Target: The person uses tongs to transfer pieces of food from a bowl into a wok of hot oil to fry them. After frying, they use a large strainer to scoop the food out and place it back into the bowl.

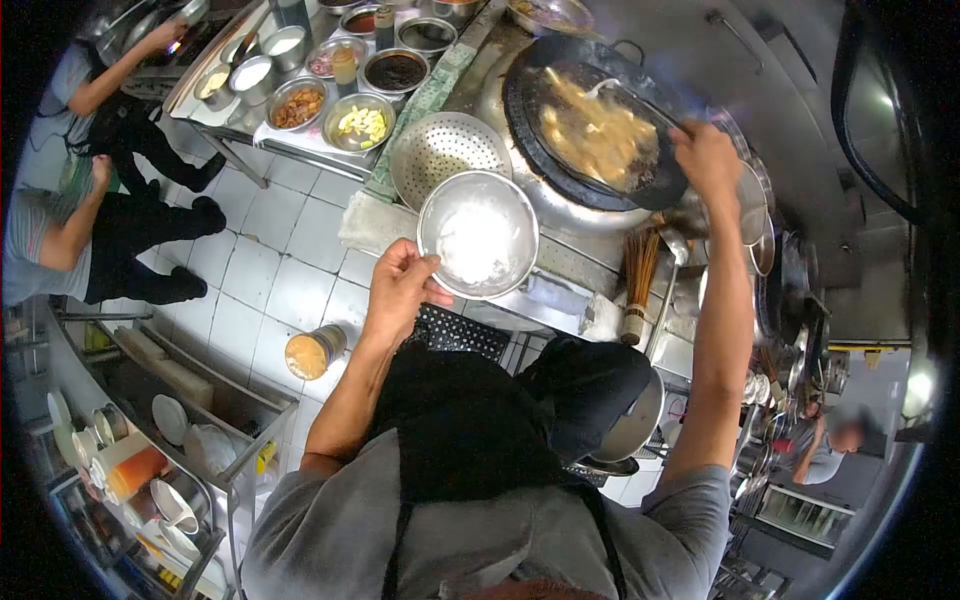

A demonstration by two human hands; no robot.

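one metal bowl [477, 235] is pinched at the rim by your left hand [402, 283] near the strainer [440, 150], while your right hand [708, 160] clasps a long utensil [612, 83] reaching into the wok [521, 105].

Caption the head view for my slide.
Left hand holding round silver metal bowl, right hand gripping long metal utensil in round black metal wok.

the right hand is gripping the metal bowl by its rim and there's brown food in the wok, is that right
Wrong hand: the head view shows the left hand gripping the metal bowl by its rim. The right hand is over at the wok, which does hold brown food.
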